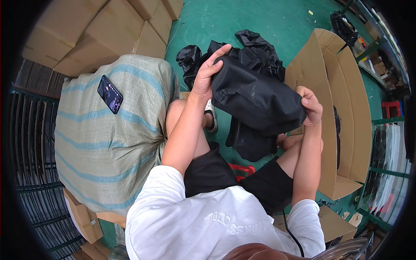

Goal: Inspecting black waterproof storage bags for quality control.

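Note:
I sit with a black bag-like bundle [255,97] held in front of me over my knees. My left hand [207,73] lies on its upper left end, fingers spread over the fabric. My right hand [311,107] grips its lower right end with the fingers curled in. More loose black pieces [249,43] lie heaped on the green floor [268,21] just beyond the bundle, and another black piece [248,145] hangs below it between my legs.
A large striped woven sack [108,138] stands at my left with a dark phone [110,94] lying on top. An open cardboard box [346,112] stands at my right. Closed cartons [99,34] are stacked at the back left. Metal racks [30,164] line the left edge.

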`<control>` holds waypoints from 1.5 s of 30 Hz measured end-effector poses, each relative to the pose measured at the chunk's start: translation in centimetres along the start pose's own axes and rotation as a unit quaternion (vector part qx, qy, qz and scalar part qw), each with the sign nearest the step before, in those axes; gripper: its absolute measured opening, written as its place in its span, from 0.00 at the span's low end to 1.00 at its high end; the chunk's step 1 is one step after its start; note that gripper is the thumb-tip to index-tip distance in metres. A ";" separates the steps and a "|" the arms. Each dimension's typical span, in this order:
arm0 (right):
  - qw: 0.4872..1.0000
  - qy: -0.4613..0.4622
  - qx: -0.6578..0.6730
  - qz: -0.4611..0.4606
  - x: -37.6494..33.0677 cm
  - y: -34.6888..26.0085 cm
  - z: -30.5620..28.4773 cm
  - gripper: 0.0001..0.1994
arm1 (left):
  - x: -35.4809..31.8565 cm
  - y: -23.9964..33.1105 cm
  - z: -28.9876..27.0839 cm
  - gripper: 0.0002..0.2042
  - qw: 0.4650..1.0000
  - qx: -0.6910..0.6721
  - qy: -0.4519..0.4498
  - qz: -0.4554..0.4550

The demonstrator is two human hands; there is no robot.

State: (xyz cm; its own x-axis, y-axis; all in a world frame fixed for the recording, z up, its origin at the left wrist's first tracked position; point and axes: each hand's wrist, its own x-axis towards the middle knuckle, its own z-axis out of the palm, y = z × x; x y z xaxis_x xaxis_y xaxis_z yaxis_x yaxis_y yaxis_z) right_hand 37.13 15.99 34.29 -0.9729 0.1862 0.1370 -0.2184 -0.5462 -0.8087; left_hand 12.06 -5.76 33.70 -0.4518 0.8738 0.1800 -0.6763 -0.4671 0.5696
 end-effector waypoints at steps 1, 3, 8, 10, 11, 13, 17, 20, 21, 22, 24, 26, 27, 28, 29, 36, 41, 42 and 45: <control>1.000 0.000 0.000 0.000 0.1 -0.1 0.3 0.09 | 0.0 0.0 0.1 0.27 1.000 0.003 0.006 0.006; 0.997 0.025 -0.026 0.066 0.3 -0.2 0.7 0.08 | -0.1 0.1 0.0 0.27 1.000 0.007 0.013 0.011; 0.996 0.079 -0.022 0.038 0.8 0.4 0.7 0.07 | 0.1 0.3 -0.1 0.27 1.000 -0.004 0.021 0.023; 0.993 0.112 0.006 -0.030 0.9 0.2 0.7 0.07 | 0.0 0.5 -0.5 0.27 0.999 -0.003 0.014 0.036; 0.993 0.111 0.006 -0.030 1.0 0.2 0.7 0.07 | -0.2 0.7 -0.8 0.27 0.999 0.000 0.007 0.049; 0.986 0.123 0.075 -0.081 0.9 0.2 0.5 0.08 | -0.1 1.0 -1.3 0.27 0.998 -0.010 -0.048 0.047; 0.962 0.229 0.115 -0.094 0.9 0.6 0.4 0.13 | -0.5 1.0 0.6 0.32 0.998 -0.043 -0.051 -0.002; 0.966 0.177 0.176 -0.070 0.7 0.6 -0.8 0.16 | -0.7 0.5 0.5 0.35 0.982 0.065 -0.004 -0.176; 0.966 0.177 0.175 -0.069 0.7 0.4 -1.3 0.16 | -0.7 0.0 -0.4 0.34 0.960 0.123 0.031 -0.251; 0.965 0.173 0.191 -0.056 0.7 0.2 -1.6 0.16 | -0.5 -0.4 -0.3 0.32 0.951 0.153 0.065 -0.262; 0.963 0.170 0.207 -0.044 0.4 -0.1 -2.1 0.16 | -0.3 -0.4 -0.1 0.31 0.968 0.134 0.046 -0.205; 0.977 0.100 0.188 -0.025 0.2 -0.4 -2.0 0.17 | -0.2 -0.2 0.4 0.29 0.989 0.117 0.027 -0.088; 0.977 0.101 0.188 -0.025 -0.1 -0.3 -1.8 0.17 | -0.1 -0.2 0.3 0.29 0.989 0.117 0.026 -0.089; 0.985 0.113 0.132 0.004 -0.7 -0.2 -1.5 0.16 | -0.2 -0.2 0.2 0.29 0.990 0.120 0.028 -0.066; 0.989 0.125 0.075 0.033 -1.1 -0.1 -1.2 0.16 | -0.2 -0.3 0.2 0.29 0.991 0.123 0.030 -0.043; 0.973 0.018 -0.127 0.190 -2.7 1.1 0.4 0.14 | -1.2 -0.4 1.9 0.22 0.986 0.161 0.035 -0.016; 0.981 0.123 -0.134 0.066 -5.6 0.6 4.6 0.13 | -5.0 0.9 4.1 0.19 0.979 0.196 0.054 0.019; 0.972 0.150 -0.166 0.068 -6.6 0.3 5.8 0.10 | -6.2 1.5 5.1 0.18 0.968 0.247 0.037 0.024; 0.938 0.013 -0.311 0.151 -12.1 -2.3 5.9 0.09 | -10.8 3.7 9.6 0.18 0.919 0.390 -0.054 0.023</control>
State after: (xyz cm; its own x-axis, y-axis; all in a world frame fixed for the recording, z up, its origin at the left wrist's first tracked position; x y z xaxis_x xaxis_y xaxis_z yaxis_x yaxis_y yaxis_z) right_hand 48.99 10.18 37.80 -0.9794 0.1240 -0.1592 0.1610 0.0045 -0.9870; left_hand 20.04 -15.66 41.56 -0.3810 0.8835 0.2726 -0.0172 -0.3016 0.9533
